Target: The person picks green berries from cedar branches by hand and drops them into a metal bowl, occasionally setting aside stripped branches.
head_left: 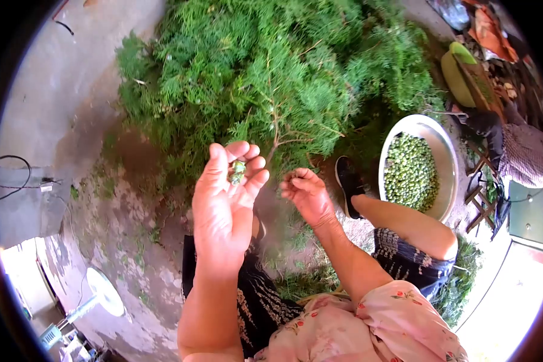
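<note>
My left hand is turned palm up, its fingers curled around a few small green cones. Just to the right, my right hand has its thumb and fingers pinched together. Whatever is between those fingertips, if anything, is too small to make out. Beyond both hands lies a large heap of green conifer branches with feathery foliage. A metal basin to the right holds many small round green cones.
A black shoe rests beside the basin. Another person sits at the far right, near a yellow-green basin. A white standing fan is at the lower left. Loose bits of foliage lie on the concrete floor.
</note>
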The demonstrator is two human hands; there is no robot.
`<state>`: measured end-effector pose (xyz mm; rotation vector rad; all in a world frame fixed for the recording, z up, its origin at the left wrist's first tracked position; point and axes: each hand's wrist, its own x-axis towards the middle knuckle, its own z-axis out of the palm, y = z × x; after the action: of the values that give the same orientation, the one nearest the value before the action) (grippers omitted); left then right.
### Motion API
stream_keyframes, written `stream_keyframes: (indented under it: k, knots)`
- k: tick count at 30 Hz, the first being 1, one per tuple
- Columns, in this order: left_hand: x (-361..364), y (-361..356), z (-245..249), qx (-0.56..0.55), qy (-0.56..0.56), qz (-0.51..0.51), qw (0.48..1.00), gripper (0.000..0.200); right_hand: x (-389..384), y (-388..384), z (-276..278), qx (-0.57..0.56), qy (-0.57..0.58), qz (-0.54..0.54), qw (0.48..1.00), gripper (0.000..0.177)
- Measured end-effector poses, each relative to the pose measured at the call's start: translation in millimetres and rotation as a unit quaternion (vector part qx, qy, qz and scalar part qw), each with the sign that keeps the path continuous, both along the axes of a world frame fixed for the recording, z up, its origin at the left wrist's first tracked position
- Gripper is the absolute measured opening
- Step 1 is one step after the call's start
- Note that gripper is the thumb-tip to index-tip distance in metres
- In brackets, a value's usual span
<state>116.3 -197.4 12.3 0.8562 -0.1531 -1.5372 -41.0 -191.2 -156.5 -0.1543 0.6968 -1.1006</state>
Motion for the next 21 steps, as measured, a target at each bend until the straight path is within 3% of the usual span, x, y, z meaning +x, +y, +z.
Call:
stream_keyframes:
  k: [5,6,7,9,10,14,17,18,19,21]
  knots:
    - [-42.5,22.2,-9.7,-0.061,-0.155,-0.080,0.983,0.024,14.0,12.3,87.6,0.098,-0.121,-0.082,0.984,0.008]
    - [-52.2,28.3,-10.8,-0.085,-0.193,-0.090,0.973,0.021,11.9,18.5,84.5,0.054,-0.148,-0.078,0.984,0.010]
    - [-61.8,34.4,-3.9,-0.079,-0.217,-0.114,0.966,0.016,11.0,22.4,100.1,0.075,-0.110,-0.079,0.988,0.013]
    - [-74.8,43.6,-24.5,-0.118,-0.371,-0.143,0.910,0.014,10.6,32.8,138.7,0.093,-0.064,-0.113,0.987,0.020]
    - [-80.6,46.5,-32.0,-0.154,-0.450,-0.150,0.866,0.013,3.4,37.0,127.9,0.074,-0.066,-0.106,0.989,0.021]
    - [-101.4,57.5,-28.8,-0.258,-0.465,-0.145,0.835,0.012,-25.9,51.1,101.9,0.063,-0.025,-0.114,0.991,0.022]
    - [-112.4,65.5,-31.3,-0.346,-0.549,-0.132,0.750,0.015,-55.5,50.0,102.0,0.105,-0.012,-0.092,0.990,0.023]
    - [-112.9,66.9,-21.6,-0.375,-0.548,-0.124,0.737,0.017,-68.8,47.7,96.8,0.073,-0.061,-0.118,0.988,0.018]
    - [-113.4,69.3,-21.2,-0.372,-0.511,-0.172,0.756,0.018,-80.7,37.2,95.8,0.121,-0.001,-0.143,0.982,0.012]
    - [-109.9,70.8,-16.6,-0.373,-0.468,-0.265,0.756,0.017,-141.0,18.4,53.9,0.163,-0.045,-0.285,0.943,0.010]
